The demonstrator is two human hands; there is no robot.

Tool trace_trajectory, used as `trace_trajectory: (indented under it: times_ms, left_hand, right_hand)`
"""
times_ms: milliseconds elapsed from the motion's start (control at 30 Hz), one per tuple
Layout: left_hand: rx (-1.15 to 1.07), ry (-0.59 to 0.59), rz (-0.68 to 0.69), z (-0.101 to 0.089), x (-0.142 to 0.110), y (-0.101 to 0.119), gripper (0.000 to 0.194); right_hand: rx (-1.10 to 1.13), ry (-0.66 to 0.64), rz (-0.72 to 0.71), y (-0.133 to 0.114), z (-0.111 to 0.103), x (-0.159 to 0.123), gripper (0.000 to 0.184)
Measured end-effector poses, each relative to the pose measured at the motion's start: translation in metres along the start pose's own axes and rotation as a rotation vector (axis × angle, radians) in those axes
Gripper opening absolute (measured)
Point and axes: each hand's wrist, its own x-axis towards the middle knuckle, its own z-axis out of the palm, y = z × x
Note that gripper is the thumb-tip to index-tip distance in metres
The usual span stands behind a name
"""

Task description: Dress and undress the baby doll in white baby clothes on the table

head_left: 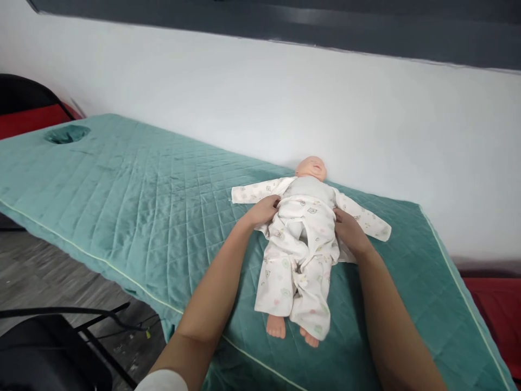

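A baby doll [311,167] lies on its back, head toward the wall and bare feet toward me. It wears a white printed top with long sleeves [365,220] spread out to both sides, and white printed pants [311,217] with a gap at the crotch. My left hand [264,210] is at the left side of the waist, its fingers curled in at the pants' upper edge. On the opposite side my right hand [349,229] has its fingers closed at the waist of the pants. Both sets of fingertips are partly hidden by the cloth.
The doll rests on a bed with a green quilted cover [163,190], which has a face hole [67,133] at its far left. A white wall [228,98] runs behind. Black chairs [52,353] stand at the left, and something red [494,315] is at the right.
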Motion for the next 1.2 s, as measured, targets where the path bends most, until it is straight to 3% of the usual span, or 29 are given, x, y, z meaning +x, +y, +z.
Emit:
trace_trajectory:
  times_ms: [133, 267, 400, 600, 700, 833, 933, 1033, 1200]
  left_hand:
    - [-0.282, -0.060, -0.024, 0.003, 0.002, -0.005, 0.013]
    - [-0.571, -0.099, -0.112, 0.012, 0.003, -0.007, 0.016]
    - [-0.626, -0.091, -0.144, 0.015, 0.003, -0.007, 0.022]
    - [-0.384, -0.047, -0.011, 0.009, 0.001, -0.011, 0.025]
    - [-0.407, -0.046, 0.021, 0.009, -0.001, -0.012, 0.025]
    - [-0.424, 0.109, 0.058, 0.011, -0.001, -0.009, 0.024]
    - [-0.400, 0.178, 0.071, 0.010, -0.001, -0.005, 0.020]
    - [-0.372, 0.135, 0.085, 0.008, -0.002, -0.002, 0.022]
    - [-0.324, 0.135, 0.174, 0.010, -0.002, -0.003, 0.022]
  right_hand:
    - [0.437, -0.053, 0.035, -0.009, 0.007, -0.008, 0.030]
    - [0.589, -0.019, 0.030, -0.011, 0.013, -0.006, 0.035]
    - [0.439, 0.025, -0.011, -0.010, 0.014, -0.001, 0.027]
    - [0.016, 0.173, -0.059, -0.006, 0.006, 0.000, 0.006]
    - [0.081, 0.293, -0.037, 0.000, 0.003, 0.002, 0.007]
    - [0.182, 0.454, -0.116, -0.003, 0.006, 0.001, 0.014]
    - [0.143, 0.407, -0.288, -0.012, 0.008, -0.002, 0.014]
    - [0.035, 0.305, -0.435, -0.016, 0.007, 0.000, 0.012]
    - [-0.066, 0.199, -0.501, -0.005, -0.001, 0.011, 0.015]
